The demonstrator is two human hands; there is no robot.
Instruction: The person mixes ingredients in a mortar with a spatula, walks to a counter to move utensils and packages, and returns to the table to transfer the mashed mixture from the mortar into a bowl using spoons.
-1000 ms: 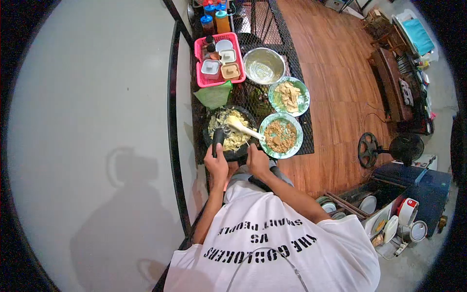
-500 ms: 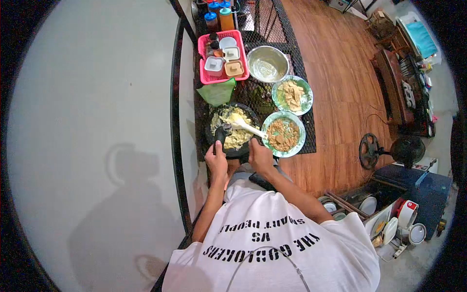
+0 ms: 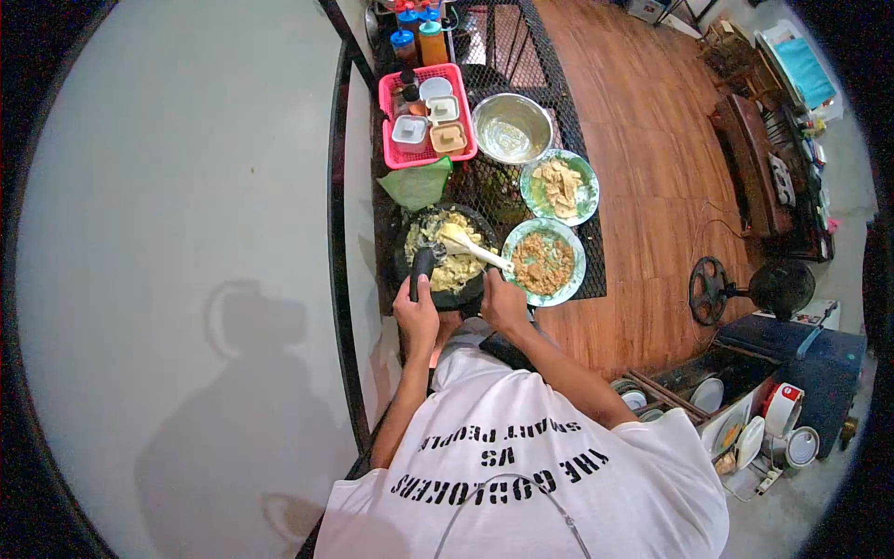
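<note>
A black frying pan point(image 3: 449, 296) holds a pale yellow, lumpy food point(image 3: 456, 271). My left hand point(image 3: 416, 315) is wrapped around a black handle point(image 3: 422, 265) at the pan's near left edge. A white spatula point(image 3: 482, 252) lies slanted in the pan, its yellow-smeared head in the food and its handle end reaching over the right rim. Close under that end, my right hand point(image 3: 504, 304) is closed at the pan's near right edge; what its fingers grip is hidden. Beside it stands a green-and-white plate point(image 3: 579, 275) of brown crumbly food point(image 3: 540, 263).
Farther back are a second plate point(image 3: 591, 200) with light brown pieces, a metal bowl point(image 3: 512, 129) and a pink basket point(image 3: 384, 144) of containers. A green sheet point(image 3: 416, 184) stands behind the pan. Bottles point(image 3: 431, 42) are at the far end of the mesh table point(image 3: 586, 244); a wall point(image 3: 186, 186) is at left.
The tabletop sits slightly lower in view. Both hands stay at the pan's near edge, and the spatula keeps about the same position in the pan.
</note>
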